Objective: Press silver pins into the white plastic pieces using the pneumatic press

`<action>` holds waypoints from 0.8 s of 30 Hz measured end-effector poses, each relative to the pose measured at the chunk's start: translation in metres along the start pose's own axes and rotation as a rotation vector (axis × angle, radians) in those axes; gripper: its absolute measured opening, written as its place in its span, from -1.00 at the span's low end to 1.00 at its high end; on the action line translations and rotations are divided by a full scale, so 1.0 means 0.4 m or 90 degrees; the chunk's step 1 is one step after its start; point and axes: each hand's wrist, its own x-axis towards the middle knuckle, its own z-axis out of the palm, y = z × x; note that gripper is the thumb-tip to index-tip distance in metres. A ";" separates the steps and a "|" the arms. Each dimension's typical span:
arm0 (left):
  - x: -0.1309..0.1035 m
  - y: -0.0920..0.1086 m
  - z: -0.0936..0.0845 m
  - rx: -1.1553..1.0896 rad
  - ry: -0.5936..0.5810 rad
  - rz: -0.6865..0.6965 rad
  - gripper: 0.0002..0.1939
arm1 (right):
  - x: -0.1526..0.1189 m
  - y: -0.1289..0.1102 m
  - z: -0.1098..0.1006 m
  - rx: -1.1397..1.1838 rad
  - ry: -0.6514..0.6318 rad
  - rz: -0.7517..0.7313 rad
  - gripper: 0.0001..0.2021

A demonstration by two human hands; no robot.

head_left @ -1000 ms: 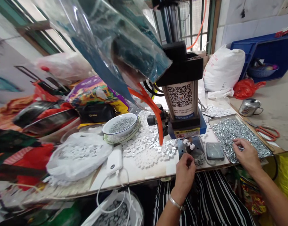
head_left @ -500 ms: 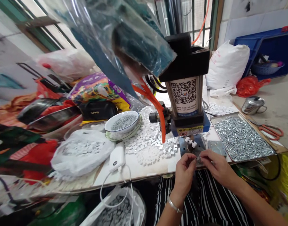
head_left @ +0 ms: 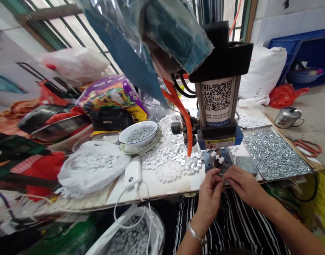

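Note:
My left hand (head_left: 211, 189) and my right hand (head_left: 240, 184) meet at the table's front edge, above the lap. Both are closed, thumbs and fingertips pinched together around something too small to make out. Just beyond them is the metal base (head_left: 208, 166) of a pneumatic press (head_left: 218, 95). A few white plastic pieces (head_left: 217, 157) sit on that base, under the press head. To the right of the base lies a small grey metal block (head_left: 246, 163). A tray of metal pins (head_left: 276, 154) is to the right of my right hand.
Loose white pieces (head_left: 175, 156) cover the table left of the press. An enamel bowl of pins (head_left: 138, 134), a plastic bag of white pieces (head_left: 94, 166) and a white power bank (head_left: 133, 172) with a cable stand further left. Scissors (head_left: 308, 147) and a metal mug (head_left: 288, 118) are at right.
The camera view has shifted slightly, so the press appears further right. My hands stay together at the table edge, with the fingertips now closer to each other.

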 end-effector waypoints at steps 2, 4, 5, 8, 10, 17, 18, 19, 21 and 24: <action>-0.001 0.002 -0.002 0.021 -0.005 0.007 -0.68 | 0.000 -0.001 -0.006 -0.007 -0.016 -0.003 -0.77; -0.003 0.005 -0.004 0.039 -0.014 0.012 -0.67 | -0.001 -0.002 -0.012 -0.024 -0.045 -0.009 -0.76; -0.004 0.006 -0.005 0.047 -0.021 0.013 -0.66 | -0.002 -0.002 -0.016 -0.034 -0.063 -0.011 -0.75; -0.009 0.013 -0.010 0.065 -0.051 0.013 -0.65 | -0.001 -0.006 -0.027 -0.040 -0.096 -0.003 -0.74; -0.011 0.017 -0.011 0.049 -0.064 0.008 -0.65 | 0.001 -0.011 -0.033 -0.017 -0.091 0.016 -0.77; -0.016 0.020 -0.001 -0.167 -0.061 -0.046 -0.60 | -0.003 -0.025 0.000 0.131 -0.020 0.092 -0.84; -0.019 0.018 0.001 -0.181 -0.057 -0.054 -0.59 | -0.007 -0.023 0.009 0.144 -0.011 0.097 -0.84; -0.022 0.014 0.002 -0.186 -0.054 -0.059 -0.59 | -0.011 -0.021 0.016 0.154 -0.008 0.100 -0.84; -0.027 0.005 0.001 -0.164 -0.061 -0.060 -0.58 | -0.021 -0.013 0.026 0.162 -0.012 0.105 -0.85; -0.019 -0.015 -0.020 -0.032 -0.077 -0.035 -0.63 | -0.036 -0.001 0.025 0.134 -0.029 0.120 -0.82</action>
